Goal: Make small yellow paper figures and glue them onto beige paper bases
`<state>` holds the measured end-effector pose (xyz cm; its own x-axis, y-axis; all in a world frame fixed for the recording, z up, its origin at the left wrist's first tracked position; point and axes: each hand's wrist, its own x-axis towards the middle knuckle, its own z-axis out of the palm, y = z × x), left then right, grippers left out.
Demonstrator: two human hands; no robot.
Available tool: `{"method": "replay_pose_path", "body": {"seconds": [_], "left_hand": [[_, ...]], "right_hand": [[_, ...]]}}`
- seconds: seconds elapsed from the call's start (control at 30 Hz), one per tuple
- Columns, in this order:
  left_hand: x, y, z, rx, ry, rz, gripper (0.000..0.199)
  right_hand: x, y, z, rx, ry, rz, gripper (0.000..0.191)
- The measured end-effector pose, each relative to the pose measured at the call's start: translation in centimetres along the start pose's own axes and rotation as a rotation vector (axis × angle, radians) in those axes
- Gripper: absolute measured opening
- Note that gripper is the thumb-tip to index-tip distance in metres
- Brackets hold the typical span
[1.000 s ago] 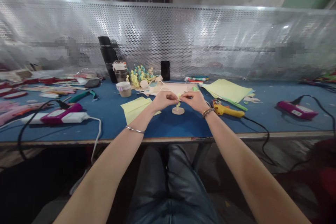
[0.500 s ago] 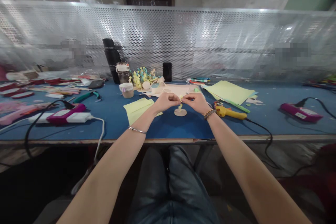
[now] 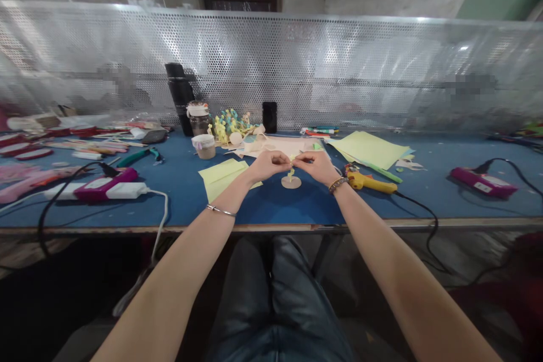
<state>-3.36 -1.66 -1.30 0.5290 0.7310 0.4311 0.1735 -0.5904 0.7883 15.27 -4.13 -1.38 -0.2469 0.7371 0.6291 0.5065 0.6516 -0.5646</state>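
My left hand (image 3: 265,166) and my right hand (image 3: 316,167) meet at the fingertips over the middle of the blue table. Both pinch a small yellow paper piece (image 3: 291,173), which rises from a round wooden disc (image 3: 291,182). The fingers hide the top of the piece. Under my left wrist lie loose pale yellow paper sheets (image 3: 224,176). A yellow glue gun (image 3: 368,182) rests just beyond my right hand. A thin bangle (image 3: 221,211) circles my left wrist, and a beaded bracelet (image 3: 337,184) circles my right.
A perforated metal screen (image 3: 271,68) runs along the back of the blue table (image 3: 297,209). A black flask (image 3: 180,99), jar (image 3: 199,118), cup (image 3: 206,146), phone (image 3: 269,117) and yellow sheets (image 3: 368,150) stand near it. Pink-and-white power units (image 3: 106,191) with cables lie at both sides.
The head view has levelled and shifted slightly. My hands stay together at the paper piece above the disc, with no clear change in the grip.
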Motion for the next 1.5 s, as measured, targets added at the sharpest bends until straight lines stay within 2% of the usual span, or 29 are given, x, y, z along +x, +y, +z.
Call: {"method": "replay_pose_path", "body": {"seconds": [0.33, 0.5, 0.77, 0.93, 1.03, 1.17, 1.27, 1.37, 1.43, 1.5], "left_hand": [[-0.2, 0.2, 0.2, -0.049, 0.026, -0.071, 0.029], [-0.1, 0.1, 0.1, 0.037, 0.04, -0.084, 0.023], [0.1, -0.1, 0.1, 0.057, 0.058, -0.085, 0.02], [-0.1, 0.3, 0.2, 0.06, 0.041, -0.082, 0.019], [-0.1, 0.5, 0.3, 0.075, 0.028, -0.073, 0.019], [-0.2, 0.9, 0.3, -0.015, 0.036, -0.095, 0.026], [-0.2, 1.1, 0.1, -0.202, 0.026, -0.238, 0.04], [-0.2, 1.2, -0.1, -0.462, -0.093, -0.499, 0.05], [-0.3, 1.3, -0.2, -0.583, -0.189, -0.606, 0.046], [-0.3, 1.4, -0.3, -0.625, -0.217, -0.619, 0.034]], "right_hand": [[0.0, -0.4, -0.1, 0.03, 0.019, 0.019, 0.016], [0.0, -0.1, 0.0, 0.052, 0.0, 0.031, 0.017], [0.0, 0.2, 0.0, 0.049, -0.002, 0.02, 0.017], [0.0, 0.2, 0.1, 0.094, 0.049, 0.034, 0.023], [0.0, -0.2, 0.1, 0.106, 0.028, 0.034, 0.023], [0.1, -0.5, -0.2, 0.184, 0.053, 0.097, 0.026], [0.2, -0.2, -0.5, 0.362, 0.141, 0.19, 0.031], [0.3, 0.1, -0.7, 0.524, 0.19, 0.234, 0.032], [0.4, 0.2, -0.8, 0.583, 0.188, 0.246, 0.031], [0.3, 0.1, -0.7, 0.606, 0.177, 0.253, 0.03]]}}
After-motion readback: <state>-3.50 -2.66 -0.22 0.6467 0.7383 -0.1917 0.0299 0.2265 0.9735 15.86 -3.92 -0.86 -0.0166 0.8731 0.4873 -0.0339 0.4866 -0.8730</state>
